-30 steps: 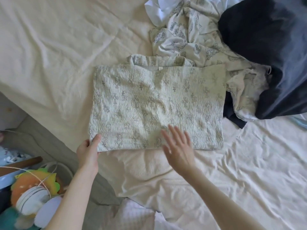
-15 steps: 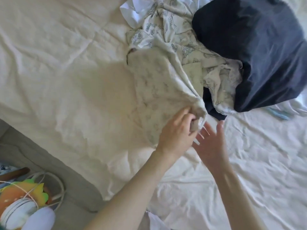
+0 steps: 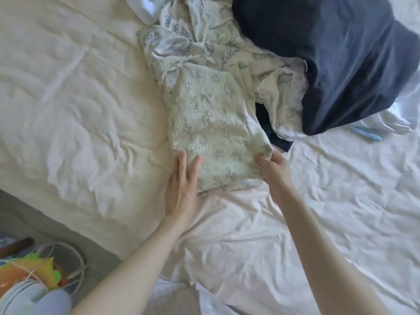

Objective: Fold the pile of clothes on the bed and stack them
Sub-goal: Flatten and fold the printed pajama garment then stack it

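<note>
My left hand [image 3: 181, 189] lies flat, fingers straight, on the folded top's [image 3: 209, 133] near left edge; my right hand [image 3: 273, 169] pinches its near right corner. The top is pale green, crinkled, printed, lying mid-bed [image 3: 68, 110] against the pile [image 3: 272, 64]. Bare sheet spreads left to the bed's edge.

You have two hands over the bed [image 3: 68, 105]: your left hand [image 3: 181, 189] and your right hand [image 3: 275, 171]. One folded pale-green printed garment [image 3: 209, 123] lies in front of you. Behind it the pile holds one white printed garment [image 3: 188, 35] and one dark navy garment [image 3: 341, 64], with one light blue scrap [image 3: 366, 134] at its right edge. Down on the floor at your left you have one orange-and-green toy [image 3: 27, 273] and one white coil of cable [image 3: 68, 253].
</note>
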The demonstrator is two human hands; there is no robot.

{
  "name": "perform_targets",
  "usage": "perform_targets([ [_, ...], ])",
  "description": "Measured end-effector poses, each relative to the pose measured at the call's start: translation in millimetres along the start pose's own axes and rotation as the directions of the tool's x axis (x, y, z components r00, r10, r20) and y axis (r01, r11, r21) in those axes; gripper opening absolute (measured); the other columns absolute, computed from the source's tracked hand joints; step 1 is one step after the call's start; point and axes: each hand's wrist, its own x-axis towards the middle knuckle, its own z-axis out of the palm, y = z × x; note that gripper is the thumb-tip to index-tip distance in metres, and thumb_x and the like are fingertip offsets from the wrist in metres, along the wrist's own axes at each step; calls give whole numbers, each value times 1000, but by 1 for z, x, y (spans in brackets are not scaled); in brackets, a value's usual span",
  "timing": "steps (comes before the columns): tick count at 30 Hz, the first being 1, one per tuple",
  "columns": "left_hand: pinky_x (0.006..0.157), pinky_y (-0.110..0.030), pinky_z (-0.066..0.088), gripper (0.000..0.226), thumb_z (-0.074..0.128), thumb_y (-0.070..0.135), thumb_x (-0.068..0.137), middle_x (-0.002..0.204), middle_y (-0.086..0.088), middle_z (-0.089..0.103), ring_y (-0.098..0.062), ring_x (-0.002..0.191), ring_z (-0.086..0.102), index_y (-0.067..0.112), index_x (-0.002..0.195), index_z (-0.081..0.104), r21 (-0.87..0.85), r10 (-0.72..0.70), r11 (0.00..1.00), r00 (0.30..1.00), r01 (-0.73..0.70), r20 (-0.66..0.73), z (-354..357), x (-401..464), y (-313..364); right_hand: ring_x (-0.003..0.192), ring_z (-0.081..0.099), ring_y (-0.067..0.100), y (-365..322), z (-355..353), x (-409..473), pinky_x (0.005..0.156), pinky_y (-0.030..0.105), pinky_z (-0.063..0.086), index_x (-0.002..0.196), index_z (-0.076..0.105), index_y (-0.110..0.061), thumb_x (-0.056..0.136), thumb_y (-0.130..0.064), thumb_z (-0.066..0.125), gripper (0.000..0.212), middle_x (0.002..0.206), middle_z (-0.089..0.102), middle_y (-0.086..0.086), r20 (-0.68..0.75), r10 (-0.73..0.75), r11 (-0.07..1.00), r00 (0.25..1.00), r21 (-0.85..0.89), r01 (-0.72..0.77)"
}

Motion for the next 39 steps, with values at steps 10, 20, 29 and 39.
perform_targets([
  [10, 103, -51, 40, 80, 57, -12, 68, 149, -19, 33, -40, 136, 32, 10, 142, 38, 187, 248, 947, 965, -260, 82, 10, -13, -28, 79, 59, 24, 39, -5, 18, 71, 42, 51, 83, 62, -9, 84, -9, 63, 1, 79, 62, 8, -87, 52, 971, 995, -229, -71],
  [20, 89, -56, 48, 55, 37, -11, 74, 125, -24, 58, -43, 114, 56, 2, 121, 62, 248, 367, 897, 929, -366, 45, 5, 6, -33, 86, 64, 24, 34, -12, 28, 79, 36, 53, 97, 63, -6, 87, -15, 65, 13, 93, 66, 10, 38, 172, 942, 984, -299, -153],
  [29, 96, -10, 33, 67, 62, -3, 79, 144, 1, 44, -12, 129, 45, 26, 137, 47, -275, 208, 957, 875, -91, 436, -40, -12, -49, 58, 65, 15, 32, -38, -34, 58, 29, 57, 91, 62, 0, 89, -10, 62, 10, 60, 66, 3, 184, 402, 907, 897, -210, -364],
  [39, 72, -10, 46, 25, 64, -1, 85, 88, 11, 70, 4, 80, 62, 20, 100, 64, -672, 98, 640, 828, 372, 552, -81, -34, -57, 47, 59, 16, 11, -57, -81, 44, 26, 52, 85, 59, -2, 90, -16, 62, 15, 66, 54, 10, 146, 465, 885, 873, -96, -455],
])
